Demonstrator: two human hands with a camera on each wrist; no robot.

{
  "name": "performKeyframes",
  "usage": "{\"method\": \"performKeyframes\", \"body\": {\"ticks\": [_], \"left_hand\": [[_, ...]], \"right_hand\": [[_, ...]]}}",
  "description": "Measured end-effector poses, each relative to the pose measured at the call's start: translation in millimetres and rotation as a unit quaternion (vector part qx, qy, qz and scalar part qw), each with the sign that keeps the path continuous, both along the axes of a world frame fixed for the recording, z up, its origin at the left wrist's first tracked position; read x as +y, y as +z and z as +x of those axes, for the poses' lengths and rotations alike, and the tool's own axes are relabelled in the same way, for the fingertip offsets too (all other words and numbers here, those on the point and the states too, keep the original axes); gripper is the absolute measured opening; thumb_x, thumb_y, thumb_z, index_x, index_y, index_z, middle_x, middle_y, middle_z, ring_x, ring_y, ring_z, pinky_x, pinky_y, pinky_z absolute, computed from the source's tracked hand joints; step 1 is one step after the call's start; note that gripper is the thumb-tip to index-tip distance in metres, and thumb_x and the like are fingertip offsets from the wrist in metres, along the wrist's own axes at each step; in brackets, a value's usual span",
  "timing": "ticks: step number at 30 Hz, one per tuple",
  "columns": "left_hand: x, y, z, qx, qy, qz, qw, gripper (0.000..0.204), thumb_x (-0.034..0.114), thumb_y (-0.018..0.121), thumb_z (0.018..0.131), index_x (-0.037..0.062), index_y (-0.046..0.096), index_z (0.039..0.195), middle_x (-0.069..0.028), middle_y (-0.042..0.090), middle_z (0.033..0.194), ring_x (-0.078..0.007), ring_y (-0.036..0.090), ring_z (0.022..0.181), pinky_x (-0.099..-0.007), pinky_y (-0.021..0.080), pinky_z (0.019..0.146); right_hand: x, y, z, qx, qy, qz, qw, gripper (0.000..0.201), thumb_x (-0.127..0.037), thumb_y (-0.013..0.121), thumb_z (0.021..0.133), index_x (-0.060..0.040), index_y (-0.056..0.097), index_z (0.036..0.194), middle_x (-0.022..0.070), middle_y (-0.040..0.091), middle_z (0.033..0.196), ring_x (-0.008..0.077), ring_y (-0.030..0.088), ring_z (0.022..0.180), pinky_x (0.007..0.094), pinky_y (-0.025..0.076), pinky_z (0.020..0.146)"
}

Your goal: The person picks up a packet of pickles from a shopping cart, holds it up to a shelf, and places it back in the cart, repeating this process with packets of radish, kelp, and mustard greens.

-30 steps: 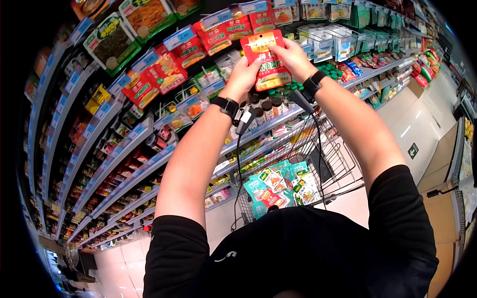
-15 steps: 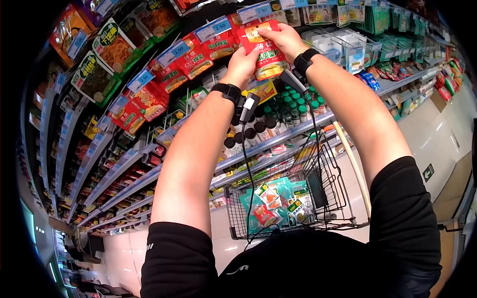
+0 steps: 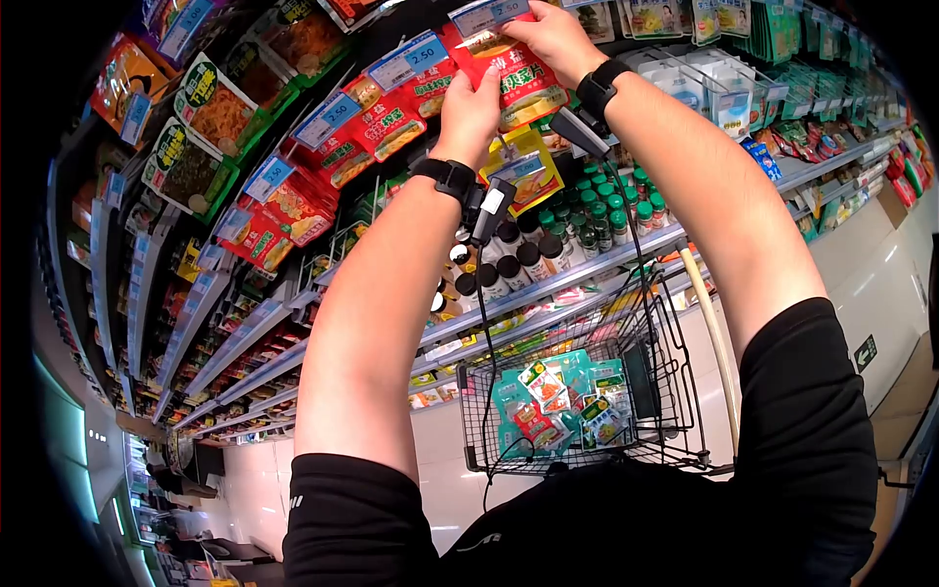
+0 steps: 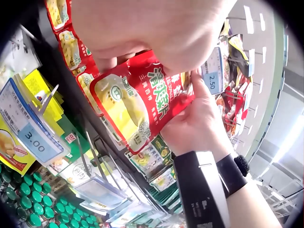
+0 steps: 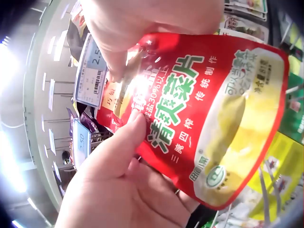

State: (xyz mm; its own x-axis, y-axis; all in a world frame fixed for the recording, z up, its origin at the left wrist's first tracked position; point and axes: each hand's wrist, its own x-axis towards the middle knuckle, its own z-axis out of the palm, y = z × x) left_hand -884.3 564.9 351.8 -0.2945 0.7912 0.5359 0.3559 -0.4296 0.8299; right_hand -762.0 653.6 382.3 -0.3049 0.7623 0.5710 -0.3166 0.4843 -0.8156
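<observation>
A red pouch with a yellow picture point(image 3: 528, 90) is held between both hands at a shelf hook row, under a price label point(image 3: 489, 16). The left hand point(image 3: 468, 115) pinches its side edge, thumb on the front and fingers behind, as the right wrist view shows around the pouch point(image 5: 190, 109). Near the pouch's top, the right hand point(image 3: 559, 44) grips the upper edge; in the left wrist view this hand point(image 4: 197, 121) lies by the pouch's upper part point(image 4: 142, 95). Similar red pouches point(image 3: 386, 117) hang to the left. Whether the pouch is on a hook is hidden.
Below are a yellow packet point(image 3: 523, 171), green-capped bottles point(image 3: 597, 210) and dark-capped jars point(image 3: 518, 264). A wire shopping cart point(image 3: 474, 416) holding several packets point(image 3: 548, 401) stands beneath the arms. Clear hanging packs point(image 3: 729, 103) are at the right, green-edged pouches point(image 3: 186, 161) at the left.
Both hands have carried the red pouch upward to the price label row. The head view has shifted, bringing the shelf labels and the cart's handle more into sight.
</observation>
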Motion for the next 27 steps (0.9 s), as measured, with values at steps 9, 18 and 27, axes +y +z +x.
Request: {"method": "performKeyframes", "body": {"ticks": [9,18,27], "left_hand": [[6,4,-6,0.011,-0.014,-0.003,1.0,0.027,0.019,0.055,0.093,0.0008,0.052,0.113,-0.0076,0.063,0.102,-0.0138,0.06,0.087,-0.0274,0.049,0.076],[6,0,-3,0.07,-0.017,0.025,0.997,0.022,0.019,0.055,0.093,0.0024,0.054,0.107,-0.004,0.062,0.093,-0.0105,0.057,0.077,-0.0259,0.047,0.067],[9,-8,-12,0.045,-0.013,0.02,0.999,0.02,0.018,0.054,0.093,0.0022,0.054,0.106,-0.0039,0.062,0.092,-0.01,0.056,0.076,-0.0253,0.046,0.066]], "right_hand": [[11,-13,-9,0.169,0.102,-0.048,0.979,0.016,-0.005,0.059,0.082,0.0004,0.059,0.097,0.0066,0.062,0.086,0.015,0.058,0.077,0.028,0.048,0.071],[20,-15,-8,0.228,0.207,-0.059,0.95,0.022,-0.001,0.053,0.086,-0.0005,0.062,0.106,0.0092,0.066,0.099,0.0171,0.061,0.093,0.0298,0.049,0.082],[18,-15,-11,0.196,0.137,-0.006,0.971,0.027,0.002,0.049,0.086,0.0015,0.058,0.113,0.0099,0.064,0.104,0.0174,0.06,0.097,0.0302,0.046,0.088]]}}
